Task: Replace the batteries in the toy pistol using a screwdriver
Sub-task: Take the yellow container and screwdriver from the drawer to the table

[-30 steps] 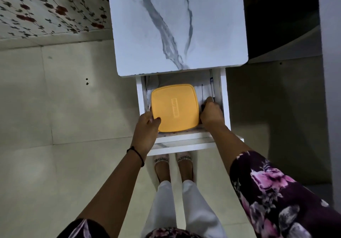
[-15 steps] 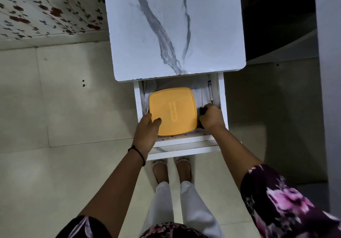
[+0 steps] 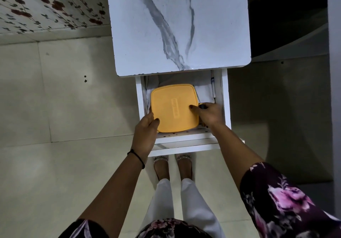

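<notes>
A square box with a yellow lid (image 3: pixel 173 106) lies in the open white drawer (image 3: pixel 224 99) under the marble table top (image 3: pixel 175 25). My left hand (image 3: pixel 145 127) grips the box's near left corner, thumb on the lid. My right hand (image 3: pixel 210 114) is at the box's right edge, its thumb resting on the lid. Its fingers are curled round a screwdriver (image 3: pixel 202 106) with a black handle and a thin shaft that points to the back of the drawer. No toy pistol or batteries are in view.
White papers or cloth line the drawer behind and beside the box. The table top overhangs the drawer's back half. My feet (image 3: pixel 173 165) stand on the pale tiled floor just below the drawer front. A dark area lies at the upper right.
My right hand closed round the screwdriver beside the box and shifted left, so its thumb now lies on the lid. My left hand stayed on the box's corner.
</notes>
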